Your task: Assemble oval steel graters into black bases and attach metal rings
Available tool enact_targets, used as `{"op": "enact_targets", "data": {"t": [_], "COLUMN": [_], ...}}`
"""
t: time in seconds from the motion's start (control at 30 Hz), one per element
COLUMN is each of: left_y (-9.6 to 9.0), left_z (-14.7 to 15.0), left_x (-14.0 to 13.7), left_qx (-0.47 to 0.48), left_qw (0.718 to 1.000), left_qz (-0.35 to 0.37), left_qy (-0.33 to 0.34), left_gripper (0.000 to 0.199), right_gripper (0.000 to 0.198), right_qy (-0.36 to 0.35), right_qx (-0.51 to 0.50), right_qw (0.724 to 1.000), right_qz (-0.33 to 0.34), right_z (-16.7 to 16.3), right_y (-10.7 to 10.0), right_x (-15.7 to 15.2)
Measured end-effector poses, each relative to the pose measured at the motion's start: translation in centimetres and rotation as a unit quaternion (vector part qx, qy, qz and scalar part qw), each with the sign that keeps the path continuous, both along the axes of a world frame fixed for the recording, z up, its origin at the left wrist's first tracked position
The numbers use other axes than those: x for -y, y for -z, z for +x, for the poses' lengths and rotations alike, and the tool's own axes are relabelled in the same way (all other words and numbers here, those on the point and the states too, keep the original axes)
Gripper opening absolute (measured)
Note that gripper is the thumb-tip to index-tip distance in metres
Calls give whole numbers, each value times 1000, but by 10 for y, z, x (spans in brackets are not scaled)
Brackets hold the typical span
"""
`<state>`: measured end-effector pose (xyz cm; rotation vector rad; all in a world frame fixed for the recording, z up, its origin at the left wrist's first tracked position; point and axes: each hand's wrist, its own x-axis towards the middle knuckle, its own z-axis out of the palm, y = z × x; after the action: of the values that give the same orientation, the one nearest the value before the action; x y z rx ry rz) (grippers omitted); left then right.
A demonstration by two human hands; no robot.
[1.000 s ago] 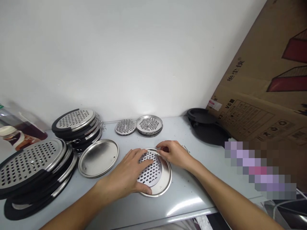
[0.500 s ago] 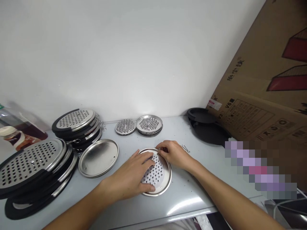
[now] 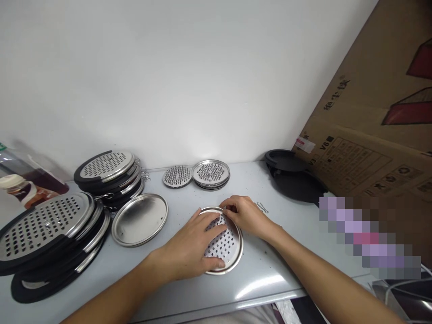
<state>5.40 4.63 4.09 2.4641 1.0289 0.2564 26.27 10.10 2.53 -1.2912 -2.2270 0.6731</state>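
Observation:
A round metal grater disc (image 3: pixel 227 246) with a raised rim lies on the grey table in front of me. Across its left side rests my left hand (image 3: pixel 193 245), fingers spread over the perforated face and thumb near the lower rim. My right hand (image 3: pixel 242 213) pinches the disc's upper right rim, thumb and fingers close together; the fingertips are partly hidden. To the left sits a plain round metal plate (image 3: pixel 141 220). Just right of my right hand lies a small wire hook (image 3: pixel 262 207).
Stacked black-rimmed graters (image 3: pixel 43 225) stand at the left, with another stack (image 3: pixel 106 166) behind. By the wall are a loose grater disc (image 3: pixel 177 176) and piled grater discs (image 3: pixel 211 173). Black plastic rings (image 3: pixel 293 177) and a large cardboard box (image 3: pixel 364 135) occupy the right; bottles (image 3: pixel 29 189) stand far left.
My left hand has shifted slightly right across the disc, its fingers reaching farther over the holes. My right hand keeps to the upper right rim. The view has moved a little.

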Motion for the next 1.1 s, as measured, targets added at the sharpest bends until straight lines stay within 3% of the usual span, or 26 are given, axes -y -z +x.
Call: {"op": "enact_targets", "data": {"t": [0.23, 0.43, 0.73, 0.8, 0.97, 1.1], "left_y": [-5, -18, -18, -16, -9, -7], "left_z": [-4, -31, -53, -54, -57, -57], "left_x": [4, 0, -2, -3, -5, -6], "left_qx": [23, 41, 21, 17, 24, 40], "left_qw": [998, 991, 997, 997, 996, 997], "left_qz": [-39, -50, -50, -53, -59, -54], "left_qy": [-44, -118, -60, -51, -56, -47], "left_gripper": [78, 71, 95, 98, 101, 102], "right_gripper": [24, 25, 26, 26, 28, 32], "right_qy": [23, 87, 43, 56, 117, 107], "right_qx": [-12, -12, 5, 11, 24, 82], "right_qw": [1000, 996, 998, 998, 985, 976], "right_qz": [-7, -7, -47, -22, 123, 171], "right_z": [0, 7, 3, 3, 6, 2], "right_y": [-1, -1, 1, 3, 6, 0], "right_x": [-1, -6, -2, -3, -17, -32]}}
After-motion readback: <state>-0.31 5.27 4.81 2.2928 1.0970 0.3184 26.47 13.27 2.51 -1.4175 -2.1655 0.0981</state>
